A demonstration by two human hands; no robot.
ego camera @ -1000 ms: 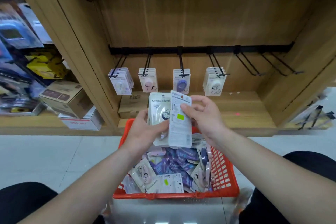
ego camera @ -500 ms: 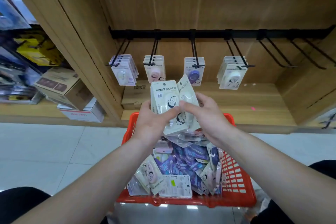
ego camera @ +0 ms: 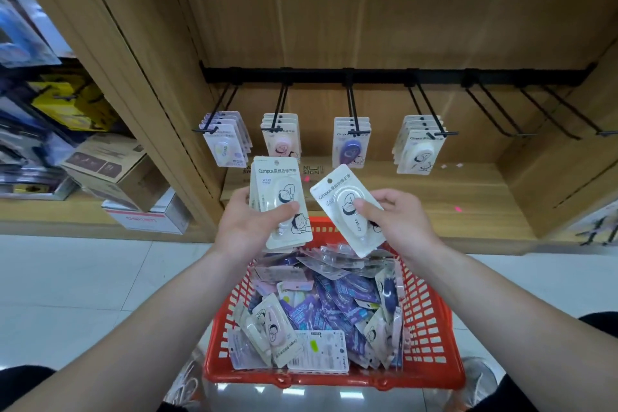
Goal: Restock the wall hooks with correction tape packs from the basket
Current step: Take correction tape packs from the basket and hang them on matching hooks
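My left hand [ego camera: 247,227] grips a small stack of cream correction tape packs [ego camera: 279,187], upright above the red basket [ego camera: 431,328]. My right hand [ego camera: 398,224] pinches a single cream pack [ego camera: 337,197], tilted to the left, thumb on its blister. The basket below holds several loose packs [ego camera: 321,308] in purple, pink and cream. On the black wall rail [ego camera: 368,74], a hook with cream packs [ego camera: 418,150] hangs up and right of my right hand. Two bare hooks [ego camera: 495,117] sit further right.
Three more hooks carry packs: lilac [ego camera: 227,144], pink [ego camera: 281,137] and purple [ego camera: 351,144]. A wooden shelf board [ego camera: 451,197] runs under them, with a flat carton [ego camera: 311,170] on it. Cardboard boxes [ego camera: 113,170] stand on the left shelf. White tiled floor [ego camera: 83,294] surrounds the basket.
My right hand has pulled one cream pack away from the stack to the right and turned its front toward me. The view has tipped down and closer to the hooks.
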